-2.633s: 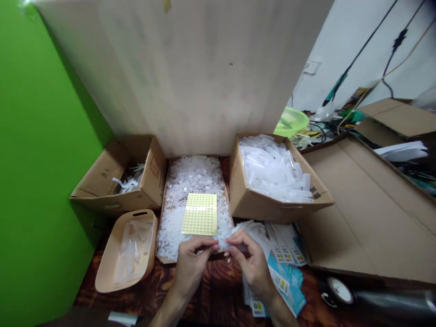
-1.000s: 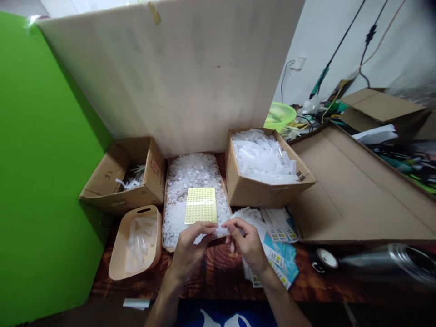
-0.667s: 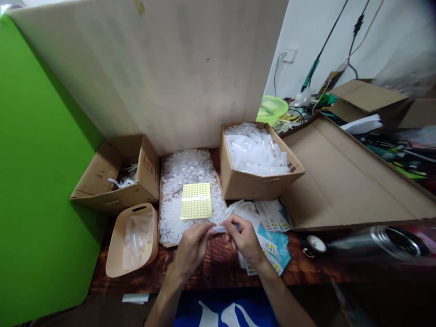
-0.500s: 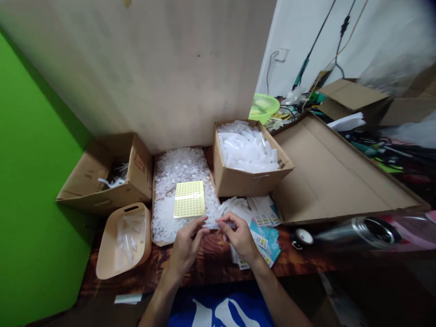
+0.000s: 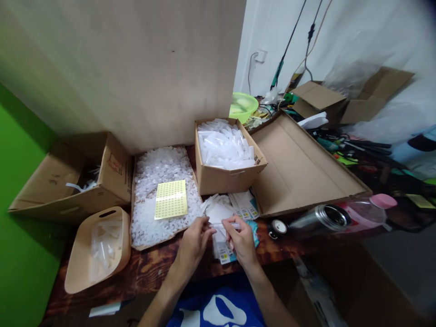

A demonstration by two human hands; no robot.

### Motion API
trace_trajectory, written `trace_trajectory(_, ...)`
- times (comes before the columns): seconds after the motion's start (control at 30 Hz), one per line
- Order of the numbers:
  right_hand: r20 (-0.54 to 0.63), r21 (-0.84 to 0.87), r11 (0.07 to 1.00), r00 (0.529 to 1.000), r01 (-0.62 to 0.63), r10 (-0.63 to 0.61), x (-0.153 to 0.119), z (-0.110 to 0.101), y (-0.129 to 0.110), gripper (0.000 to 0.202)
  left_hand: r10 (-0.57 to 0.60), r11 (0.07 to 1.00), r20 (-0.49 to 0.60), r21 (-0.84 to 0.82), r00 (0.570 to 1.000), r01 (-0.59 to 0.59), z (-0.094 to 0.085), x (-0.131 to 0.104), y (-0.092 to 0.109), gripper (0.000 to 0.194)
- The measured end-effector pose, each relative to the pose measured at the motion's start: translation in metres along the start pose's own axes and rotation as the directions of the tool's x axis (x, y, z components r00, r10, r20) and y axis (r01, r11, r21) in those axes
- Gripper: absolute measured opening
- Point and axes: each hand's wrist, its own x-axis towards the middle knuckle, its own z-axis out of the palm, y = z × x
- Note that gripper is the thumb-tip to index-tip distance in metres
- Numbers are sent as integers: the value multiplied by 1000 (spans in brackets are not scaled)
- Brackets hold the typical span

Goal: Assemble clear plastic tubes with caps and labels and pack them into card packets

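A slim clear plastic tube point(image 5: 218, 225) lies level between my two hands over the front of the table. My left hand point(image 5: 195, 238) is closed, its thumb and fingertips at the tube's left end. Farther along, my right hand point(image 5: 240, 237) pinches the tube, and its right end sticks out past the fingers. Beneath and behind the hands are printed cards point(image 5: 225, 254) and whitish strips. To the left, a yellow sheet of small stickers point(image 5: 171, 199) rests on a shallow cardboard tray point(image 5: 177, 239) filled with small clear pieces.
A cardboard box point(image 5: 221, 179) full of clear tubes stands behind the cards. At left are a beige basket point(image 5: 76, 272) with several tubes and another open box point(image 5: 116, 175). A steel flask point(image 5: 316, 220), its lid point(image 5: 277, 228) and a pink-capped bottle point(image 5: 369, 211) are at right.
The view has swung right, so the table's things sit farther left. Both hands stay close together at the tube, which now shows more clearly between the fingers.
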Motion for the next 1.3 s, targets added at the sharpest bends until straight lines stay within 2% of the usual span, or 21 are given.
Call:
trace_trajectory(0.07,-124,-44,997,990,70,-75,0,-13,0,43,-30,991,-150,121,988,48,10,7,-6,32)
trace_trajectory(0.1,-159,-70,993,982,95,-105,0,-19,-1,44,-37,982,-189,175,981,71,13,12,-9,31)
trace_trajectory(0.2,-189,-140,979,967,146,-171,3,-36,-4,42,-38,967,-171,242,985,80,11,25,-13,18)
trace_trajectory(0.27,-147,-197,956,958,216,-247,7,-44,-8,37,-24,981,-160,184,987,54,2,29,-12,20)
trace_trajectory(0.37,59,-258,894,929,368,-365,17,-44,-14,29,-35,998,-67,-55,997,31,-16,27,-7,17)
trace_trajectory(0.43,237,-260,871,902,416,-360,23,-35,-16,26,-69,968,42,-238,997,77,-27,23,-3,19)
trace_trajectory(0.5,321,-224,886,889,405,-326,26,-20,-16,24,-136,909,42,-391,990,142,-35,19,2,24)
trace_trajectory(0.6,273,-106,918,899,383,-344,25,7,-13,23,-305,783,-128,-597,944,173,-38,15,8,35)
trace_trajectory(0.67,230,-41,922,902,384,-366,21,23,-13,21,-366,706,-146,-687,919,172,-37,11,7,49)
trace_trajectory(0.77,214,-16,913,894,407,-395,17,39,-16,21,-391,650,-20,-714,920,261,-34,-1,-3,52)
trace_trajectory(0.87,144,-3,902,893,431,-426,22,47,-19,25,-498,564,31,-748,867,351,-36,-21,-19,42)
trace_trajectory(0.97,22,107,932,936,346,-350,34,55,-23,33,-514,478,118,-783,850,398,-47,-41,-28,37)
trace_trajectory(1.03,18,199,941,959,275,-284,42,65,-26,40,-488,459,183,-778,853,429,-58,-50,-31,34)
trace_trajectory(1.13,44,270,929,960,254,-276,51,85,-28,47,-489,419,193,-803,851,423,-73,-59,-33,34)
trace_trajectory(1.23,-5,284,915,954,287,-298,53,104,-26,48,-500,361,202,-835,842,415,-84,-66,-38,36)
trace_trajectory(1.3,40,283,923,958,261,-283,51,116,-22,47,-507,332,224,-840,833,428,-89,-71,-41,37)
